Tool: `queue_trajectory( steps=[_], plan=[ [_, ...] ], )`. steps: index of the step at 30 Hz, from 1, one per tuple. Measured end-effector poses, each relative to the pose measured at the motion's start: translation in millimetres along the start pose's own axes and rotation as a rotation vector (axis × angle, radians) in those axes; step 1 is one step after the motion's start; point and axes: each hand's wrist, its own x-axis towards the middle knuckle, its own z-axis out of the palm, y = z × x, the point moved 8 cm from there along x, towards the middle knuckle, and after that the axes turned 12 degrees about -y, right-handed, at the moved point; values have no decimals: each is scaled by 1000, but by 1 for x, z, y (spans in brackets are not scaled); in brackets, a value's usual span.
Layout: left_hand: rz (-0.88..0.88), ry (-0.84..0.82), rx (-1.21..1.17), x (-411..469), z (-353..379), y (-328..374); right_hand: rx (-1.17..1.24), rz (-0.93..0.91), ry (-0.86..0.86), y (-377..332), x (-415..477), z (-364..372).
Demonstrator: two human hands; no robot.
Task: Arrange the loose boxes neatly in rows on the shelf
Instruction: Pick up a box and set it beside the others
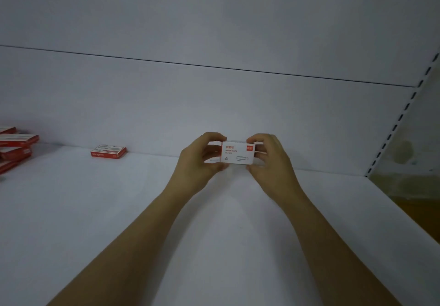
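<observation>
Hands, two, bare: left hand (202, 157) and right hand (270, 157) were clamped on opposite ends of one white box (238, 153), fingers curled round it, printed face toward the camera.

Box position: mid-shelf, close to the back panel (214, 105). Whether it rested on the shelf (119, 210) or hung just above it could not be told. A pale edge showed inside the left hand's fingers, possibly a second box, but too blurred to confirm.

Risks, as judged:
- Box set down askew to the back panel, if one hand let go before the other; the row would start crooked.
- Light carton slipping or tipping on release, since the grip held only its ends.
- Any hidden second box dropping when the left hand loosened.

Pose: both forearms reached forward from the lower frame and converged on the box, wrists about level, backs of the hands facing the camera.

Also present: single red box (108, 151) lying flat near the back panel, well apart to the left; heap of red boxes (14, 148) at the left edge, overlapping and unaligned.
</observation>
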Motion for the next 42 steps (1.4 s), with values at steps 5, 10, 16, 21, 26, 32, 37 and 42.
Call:
queue_trajectory(
  steps=[5,10,16,21,26,32,37,42],
  plan=[
    [295,161,396,-14,-2,29,-284,-201,89,-37,-10,-1],
    [371,220,521,-19,-4,37,-375,-268,146,-49,-15,-2],
    [91,76,87,-7,-9,12,-145,-65,20,-23,-6,-11],
    [39,25,-75,-6,-6,9,17,48,-26,-7,-6,-13],
    [32,23,-125,-11,-2,10,-70,36,-15,-5,-7,-12],
    [-27,43,-66,-10,-1,9,-152,-20,7,-10,-5,-4],
    [-151,-21,198,1,-9,2,-327,77,-88,5,9,-5],
    [-351,-20,453,6,-32,-26,-553,258,-238,40,17,-1]
  ],
)
